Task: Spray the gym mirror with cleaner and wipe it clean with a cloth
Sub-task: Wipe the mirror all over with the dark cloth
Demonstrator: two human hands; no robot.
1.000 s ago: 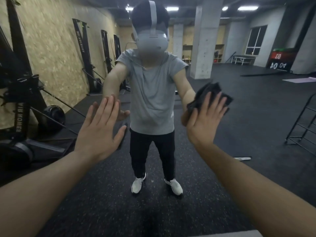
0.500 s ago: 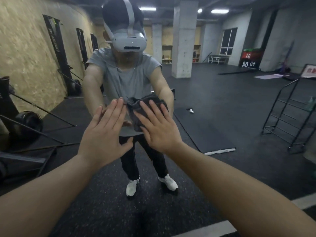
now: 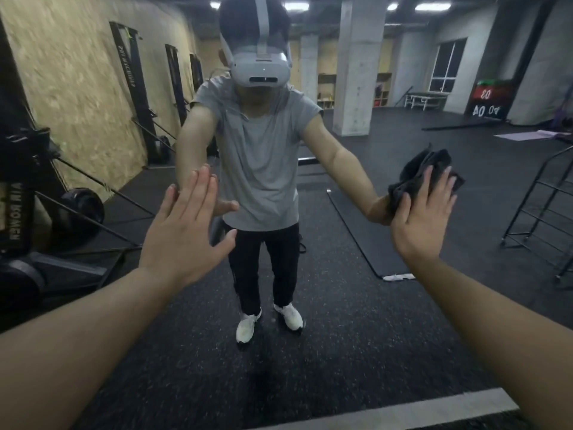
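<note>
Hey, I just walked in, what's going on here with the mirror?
A person is wiping a gym mirror by hand. The right hand presses a dark cloth flat against the glass with straight fingers, out to the right of their reflection. The left hand rests open and flat on the mirror beside it, holding nothing. No spray bottle is in view, so this looks like the wiping stage.

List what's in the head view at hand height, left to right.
Black rack upright with white lettering → round black weight plate → left hand, flat and open → mirrored person's grey T-shirt → right hand, straight fingers pressing → crumpled dark grey cloth → black wire rack.
</note>
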